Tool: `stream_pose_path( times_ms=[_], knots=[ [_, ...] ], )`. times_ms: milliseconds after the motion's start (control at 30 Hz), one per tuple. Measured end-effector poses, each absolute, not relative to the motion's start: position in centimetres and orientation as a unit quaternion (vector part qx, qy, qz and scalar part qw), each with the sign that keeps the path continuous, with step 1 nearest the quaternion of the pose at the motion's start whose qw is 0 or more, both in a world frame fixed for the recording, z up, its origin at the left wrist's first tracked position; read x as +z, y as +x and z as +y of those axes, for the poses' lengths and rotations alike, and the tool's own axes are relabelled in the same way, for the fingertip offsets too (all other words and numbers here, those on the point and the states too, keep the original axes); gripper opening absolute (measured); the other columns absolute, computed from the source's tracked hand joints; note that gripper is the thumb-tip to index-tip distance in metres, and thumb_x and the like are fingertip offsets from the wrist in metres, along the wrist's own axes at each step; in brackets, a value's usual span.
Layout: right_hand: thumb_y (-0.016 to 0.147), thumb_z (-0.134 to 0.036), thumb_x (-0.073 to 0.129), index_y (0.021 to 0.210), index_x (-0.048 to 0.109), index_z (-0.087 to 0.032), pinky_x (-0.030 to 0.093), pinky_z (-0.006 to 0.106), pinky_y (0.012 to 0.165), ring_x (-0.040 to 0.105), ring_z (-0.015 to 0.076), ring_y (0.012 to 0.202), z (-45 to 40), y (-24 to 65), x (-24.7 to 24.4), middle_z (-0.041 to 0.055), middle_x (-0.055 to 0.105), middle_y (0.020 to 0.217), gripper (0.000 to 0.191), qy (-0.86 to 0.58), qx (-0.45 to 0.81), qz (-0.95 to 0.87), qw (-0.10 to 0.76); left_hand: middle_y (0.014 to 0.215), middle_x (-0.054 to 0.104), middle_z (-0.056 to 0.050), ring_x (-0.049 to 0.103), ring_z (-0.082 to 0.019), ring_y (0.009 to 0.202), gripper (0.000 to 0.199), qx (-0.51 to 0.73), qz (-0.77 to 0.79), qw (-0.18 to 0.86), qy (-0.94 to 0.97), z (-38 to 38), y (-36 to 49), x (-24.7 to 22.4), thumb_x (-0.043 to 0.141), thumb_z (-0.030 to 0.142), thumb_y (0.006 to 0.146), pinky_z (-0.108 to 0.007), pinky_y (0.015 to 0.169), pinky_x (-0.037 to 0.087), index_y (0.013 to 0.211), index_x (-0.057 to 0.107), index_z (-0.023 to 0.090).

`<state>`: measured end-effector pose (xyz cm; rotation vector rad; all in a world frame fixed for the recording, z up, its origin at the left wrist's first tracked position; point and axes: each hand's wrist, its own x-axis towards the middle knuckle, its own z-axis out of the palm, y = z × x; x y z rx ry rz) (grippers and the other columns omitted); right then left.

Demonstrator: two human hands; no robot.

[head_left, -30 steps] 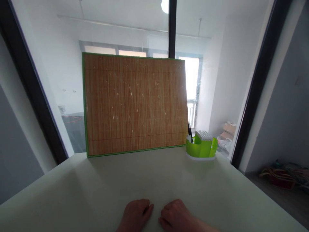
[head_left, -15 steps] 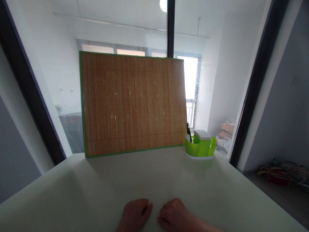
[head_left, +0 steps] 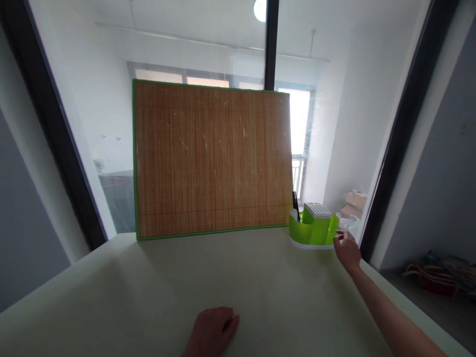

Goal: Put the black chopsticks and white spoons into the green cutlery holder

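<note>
My right hand (head_left: 347, 250) is stretched out to the right end of a bright green caddy (head_left: 311, 235) with a white base. Its fingers are bent and slightly apart, holding nothing that I can see; whether they touch the caddy's side I cannot tell. A grey-white slotted top (head_left: 317, 210) covers the caddy's middle. Black, slim items (head_left: 296, 206) stand in its left compartment. Near the front edge of the pale table (head_left: 223, 272), my left hand (head_left: 213, 327) rests loosely curled, with nothing visible in it.
A brown bamboo-slat board (head_left: 213, 161) with green edging stands upright along the table's back. Behind it are glass panes with a dark post (head_left: 271, 44). Cardboard boxes (head_left: 355, 199) lie beyond the glass, and a red bag (head_left: 433, 280) is on the floor at right.
My right hand has left its place beside the left hand and moved forward and right to the green caddy. The left hand stays put. The view has shifted slightly.
</note>
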<state>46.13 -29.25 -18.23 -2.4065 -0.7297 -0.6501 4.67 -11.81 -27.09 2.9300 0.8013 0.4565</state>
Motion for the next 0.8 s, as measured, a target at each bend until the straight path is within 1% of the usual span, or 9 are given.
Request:
stream_pose_path(
  times_ms=[67, 100, 233, 367, 433, 500, 600, 800],
  knots=[
    [0.085, -0.022, 0.034, 0.117, 0.05, -0.008, 0.043, 0.033, 0.068, 0.058, 0.026, 0.092, -30.1, 48.6, -18.5, 0.0195, 0.051, 0.117, 0.038, -0.9, -0.235, -0.268, 0.252, 0.061, 0.06, -0.001, 0.05, -0.014, 0.057, 0.04, 0.15, 0.262, 0.036, 0.953, -11.9, 4.7, -27.1, 0.034, 0.041, 0.089, -0.026, 0.055, 0.024, 0.062, 0.054, 0.019],
    [0.083, -0.019, 0.037, 0.118, 0.05, -0.008, 0.043, 0.034, 0.071, 0.057, 0.0263, 0.096, -30.2, 49.4, -18.8, 0.0199, 0.048, 0.121, 0.039, -0.902, -0.226, -0.277, 0.242, 0.06, 0.06, -0.001, 0.05, -0.014, 0.057, 0.04, 0.15, 0.262, 0.037, 0.953, -11.9, 4.7, -27.1, 0.034, 0.04, 0.089, -0.026, 0.055, 0.024, 0.062, 0.054, 0.019],
    [0.077, -0.013, 0.045, 0.116, 0.053, -0.007, 0.043, 0.031, 0.08, 0.054, 0.0256, 0.104, -29.7, 51.2, -20.1, 0.0182, 0.048, 0.124, 0.04, -0.899, -0.19, -0.336, 0.205, 0.061, 0.06, -0.001, 0.049, -0.013, 0.056, 0.04, 0.152, 0.265, 0.041, 0.951, -11.9, 4.6, -27.0, 0.035, 0.04, 0.089, -0.026, 0.055, 0.023, 0.061, 0.054, 0.019],
    [0.077, -0.012, 0.047, 0.119, 0.052, -0.01, 0.042, 0.031, 0.084, 0.05, 0.0257, 0.112, -28.8, 52.3, -20.4, 0.0155, 0.045, 0.13, 0.043, -0.889, -0.174, -0.385, 0.175, 0.061, 0.06, -0.001, 0.05, -0.014, 0.058, 0.038, 0.155, 0.27, 0.047, 0.949, -12.0, 4.5, -27.0, 0.035, 0.039, 0.088, -0.026, 0.056, 0.024, 0.062, 0.055, 0.019],
    [0.076, -0.013, 0.048, 0.118, 0.053, -0.01, 0.043, 0.032, 0.081, 0.051, 0.0261, 0.11, -28.5, 52.6, -20.3, 0.016, 0.049, 0.126, 0.042, -0.887, -0.168, -0.398, 0.165, 0.061, 0.06, -0.002, 0.05, -0.014, 0.057, 0.038, 0.152, 0.271, 0.053, 0.949, -12.1, 4.5, -27.1, 0.035, 0.039, 0.088, -0.026, 0.056, 0.025, 0.062, 0.055, 0.019],
    [0.077, -0.015, 0.049, 0.115, 0.053, -0.008, 0.045, 0.032, 0.076, 0.055, 0.0262, 0.103, -28.2, 52.5, -20.3, 0.0179, 0.054, 0.119, 0.04, -0.885, -0.166, -0.405, 0.159, 0.061, 0.06, -0.002, 0.05, -0.014, 0.057, 0.038, 0.152, 0.269, 0.057, 0.949, -12.0, 4.5, -27.1, 0.036, 0.038, 0.088, -0.026, 0.056, 0.025, 0.062, 0.055, 0.019],
    [0.077, -0.017, 0.051, 0.11, 0.053, -0.006, 0.046, 0.032, 0.072, 0.056, 0.0267, 0.099, -28.1, 51.4, -20.5, 0.0179, 0.056, 0.111, 0.035, -0.88, -0.178, -0.413, 0.154, 0.062, 0.06, -0.002, 0.049, -0.014, 0.058, 0.036, 0.156, 0.268, 0.058, 0.949, -11.9, 4.6, -27.2, 0.037, 0.037, 0.088, -0.026, 0.056, 0.024, 0.062, 0.056, 0.019],
    [0.082, -0.03, 0.052, 0.104, 0.053, -0.013, 0.046, 0.033, 0.071, 0.055, 0.027, 0.097, -28.2, 46.6, -21.1, 0.0143, 0.056, 0.105, 0.028, -0.865, -0.218, -0.424, 0.157, 0.06, 0.058, -0.001, 0.046, -0.013, 0.055, 0.036, 0.161, 0.267, 0.06, 0.948, -12.0, 4.7, -26.9, 0.038, 0.037, 0.087, -0.026, 0.055, 0.021, 0.062, 0.054, 0.019]
  ],
)
